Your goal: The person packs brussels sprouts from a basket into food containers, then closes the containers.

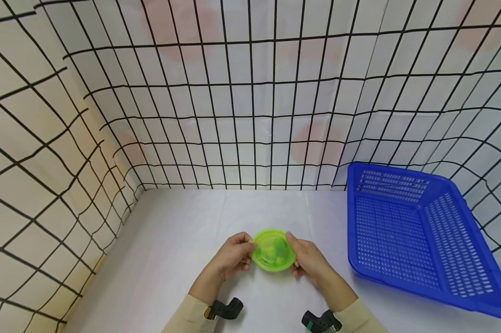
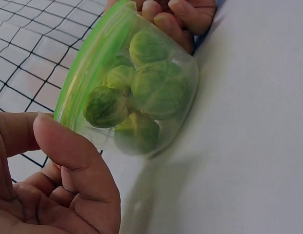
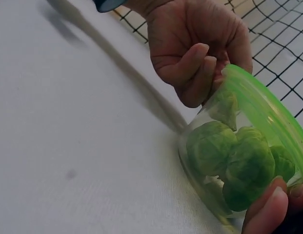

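A clear round container [image 2: 188, 105] with a bright green lid [image 1: 273, 249] sits in front of me at the middle of the table. Several Brussels sprouts [image 2: 158, 90] show through its wall. On the left, my left hand [image 1: 235, 253] pinches the lid's rim between thumb and forefinger, the other fingers curled below. My right hand [image 1: 310, 259] holds the opposite rim, thumb on top and fingers underneath. In the right wrist view, more sprouts [image 3: 249, 156] are visible under the lid, close to the right fingertips. The container's base is close over the white tabletop.
A blue plastic basket [image 1: 425, 296] with perforated walls stands to the right. Black wire grid [image 1: 254, 115] rises along the back, left and right sides of the white table [image 1: 167, 231]. Dark wrist cameras [image 1: 229, 309] are strapped at both cuffs.
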Demonstrator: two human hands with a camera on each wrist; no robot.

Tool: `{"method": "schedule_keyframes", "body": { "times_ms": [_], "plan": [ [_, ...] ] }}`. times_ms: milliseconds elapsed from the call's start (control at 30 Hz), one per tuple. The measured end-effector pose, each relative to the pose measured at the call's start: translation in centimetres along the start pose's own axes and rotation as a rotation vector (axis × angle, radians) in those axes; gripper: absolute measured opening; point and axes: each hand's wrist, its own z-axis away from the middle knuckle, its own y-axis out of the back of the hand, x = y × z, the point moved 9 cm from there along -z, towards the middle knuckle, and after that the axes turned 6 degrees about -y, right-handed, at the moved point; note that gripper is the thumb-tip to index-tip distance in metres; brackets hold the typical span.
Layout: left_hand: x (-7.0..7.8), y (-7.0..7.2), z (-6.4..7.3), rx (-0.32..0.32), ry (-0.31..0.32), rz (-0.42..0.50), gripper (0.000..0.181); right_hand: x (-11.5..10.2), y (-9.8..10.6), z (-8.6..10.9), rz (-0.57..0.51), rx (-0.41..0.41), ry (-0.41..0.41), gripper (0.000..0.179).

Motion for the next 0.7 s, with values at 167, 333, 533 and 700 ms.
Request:
{"method": "schedule_keyframes", "body": {
  "times_ms": [167,333,533,700],
  "plan": [
    [0.06,-0.08,-0.09,-0.008,-0.012,0.033,0.017,-0.32,0.09,-0.02,0.014,0.004,0.013,0.055],
    [-0.15,-0.11,-0.16,-0.003,-0.014,0.04,0.017,-0.34,0.11,-0.05,0.027,0.018,0.015,0.055],
    [-0.28,-0.28,0.15,0.007,-0.024,0.024,0.016,0.05,0.26,0.05,0.045,0.077,0.024,0.058],
    [-0.13,-0.39,0.46,-0.001,-0.03,0.003,0.016,0.04,0.43,0.34,0.04,0.111,0.039,0.062]
  ]
}}
